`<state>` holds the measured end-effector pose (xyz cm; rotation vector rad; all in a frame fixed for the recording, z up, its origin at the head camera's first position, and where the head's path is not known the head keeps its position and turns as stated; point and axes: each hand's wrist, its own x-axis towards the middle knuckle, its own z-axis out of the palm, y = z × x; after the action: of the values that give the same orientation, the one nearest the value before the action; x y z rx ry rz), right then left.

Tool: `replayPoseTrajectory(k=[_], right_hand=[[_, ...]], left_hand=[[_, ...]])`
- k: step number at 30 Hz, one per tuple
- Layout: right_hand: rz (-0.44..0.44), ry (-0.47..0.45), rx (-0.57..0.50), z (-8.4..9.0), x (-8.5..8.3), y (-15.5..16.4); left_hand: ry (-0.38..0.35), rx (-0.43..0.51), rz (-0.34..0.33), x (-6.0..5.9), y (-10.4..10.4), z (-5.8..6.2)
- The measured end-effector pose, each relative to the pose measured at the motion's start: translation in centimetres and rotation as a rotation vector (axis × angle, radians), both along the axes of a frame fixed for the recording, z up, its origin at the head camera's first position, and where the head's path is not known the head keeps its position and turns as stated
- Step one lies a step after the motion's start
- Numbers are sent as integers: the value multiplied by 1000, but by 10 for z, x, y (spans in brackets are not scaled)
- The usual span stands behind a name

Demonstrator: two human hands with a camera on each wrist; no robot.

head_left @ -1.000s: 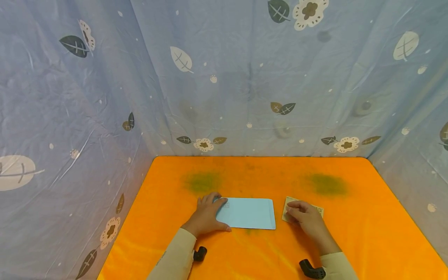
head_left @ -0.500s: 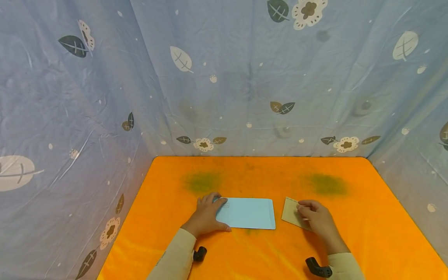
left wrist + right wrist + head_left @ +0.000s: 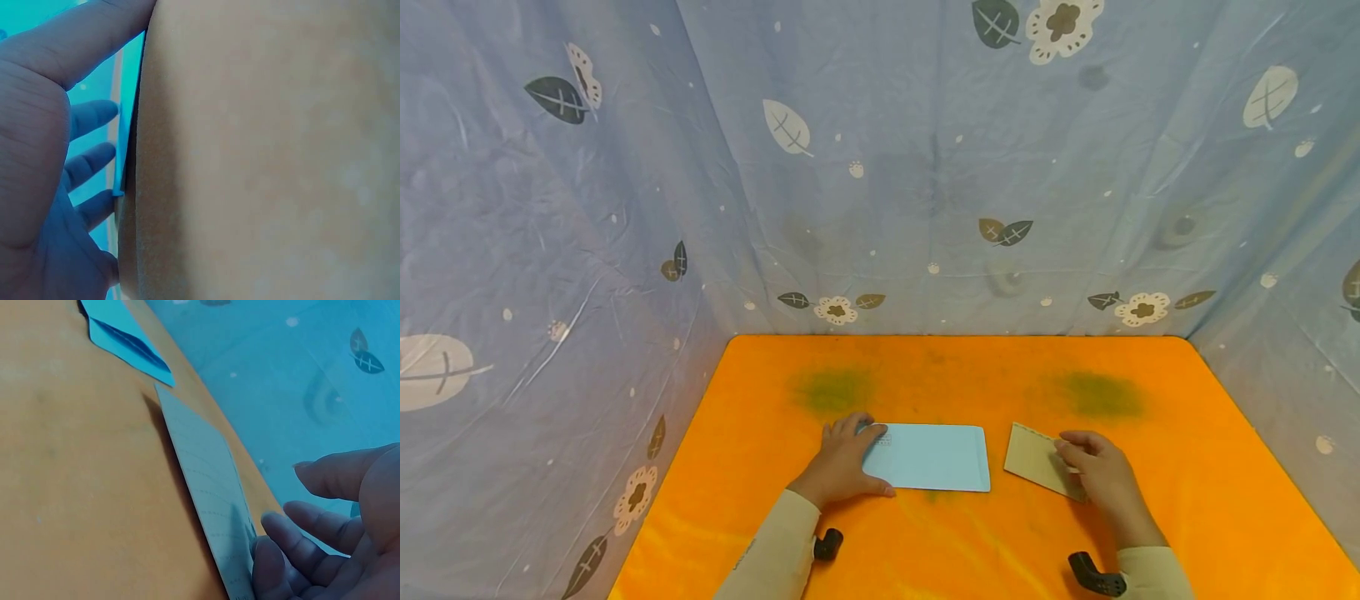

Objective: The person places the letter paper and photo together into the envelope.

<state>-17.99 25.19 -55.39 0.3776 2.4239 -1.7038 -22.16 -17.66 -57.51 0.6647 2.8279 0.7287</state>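
A pale blue envelope (image 3: 928, 458) lies lengthwise on the orange table, small print near its left end. My left hand (image 3: 835, 467) spans that end, fingers at the far edge and thumb by the near edge. In the right wrist view the envelope's right end (image 3: 128, 344) gapes slightly. Right of it lies a tan paper (image 3: 1033, 462), angled, with faint rows of marks (image 3: 200, 469) in the right wrist view. My right hand (image 3: 1101, 475) touches the paper's right part with loosely bent fingers; its thumb (image 3: 337, 475) stands off the paper. That hand hides the paper's upper right corner.
The orange table (image 3: 940, 375) bears two greenish stains. A blue patterned curtain (image 3: 925, 208) closes it in at the back and both sides. Black curved pieces (image 3: 827, 544) stick out at both wrists.
My right hand has moved right along the tan paper, uncovering more of its left part. The left hand and the envelope stay put.
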Motion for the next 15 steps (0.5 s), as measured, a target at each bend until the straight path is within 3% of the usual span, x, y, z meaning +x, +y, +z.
replayPoseTrajectory(k=[15], right_hand=[[-36,-26,2,-2,2,13]], left_hand=[[5,17,-4,1,0,0]])
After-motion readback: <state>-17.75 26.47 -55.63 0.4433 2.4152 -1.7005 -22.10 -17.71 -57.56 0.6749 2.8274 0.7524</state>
